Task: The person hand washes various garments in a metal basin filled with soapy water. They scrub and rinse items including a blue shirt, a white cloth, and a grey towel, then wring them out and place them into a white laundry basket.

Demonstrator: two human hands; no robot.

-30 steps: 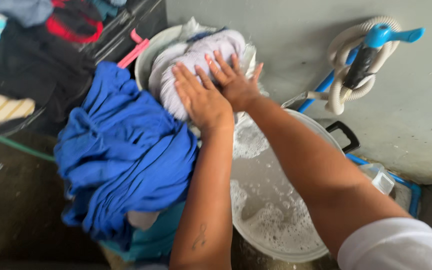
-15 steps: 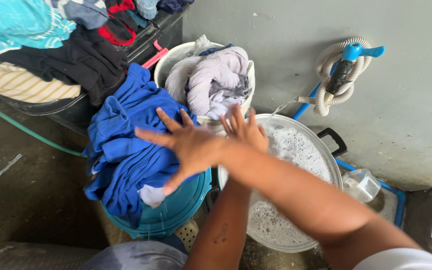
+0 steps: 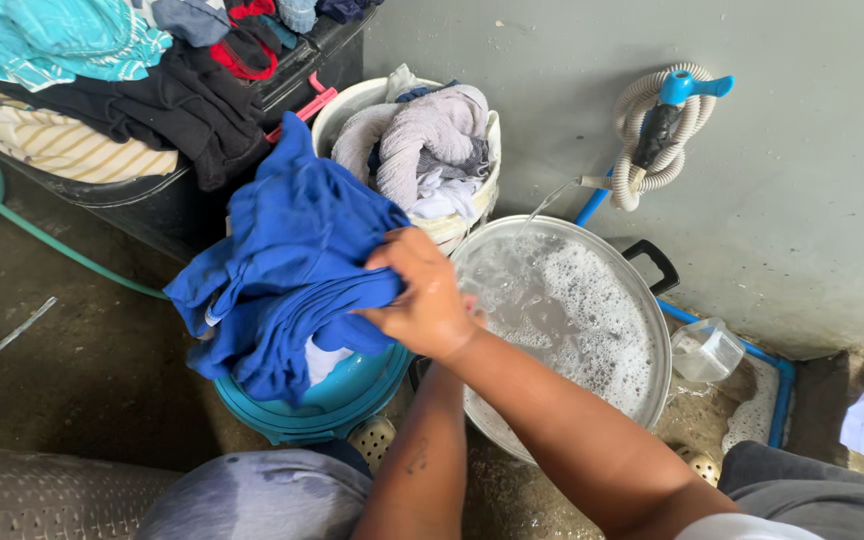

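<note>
Here, right hand (image 3: 430,305) on blue garment (image 3: 287,265).

A home washing corner, likely a back yard or wash area: a bare concrete floor (image 3: 72,380) meets a plain grey wall (image 3: 802,180) with a blue tap (image 3: 687,90) and coiled hose (image 3: 652,150). A metal basin (image 3: 572,310) of suds, a teal tub (image 3: 322,400), a white bucket (image 3: 472,225) and piled clothes (image 3: 102,70) stand by it.
</note>
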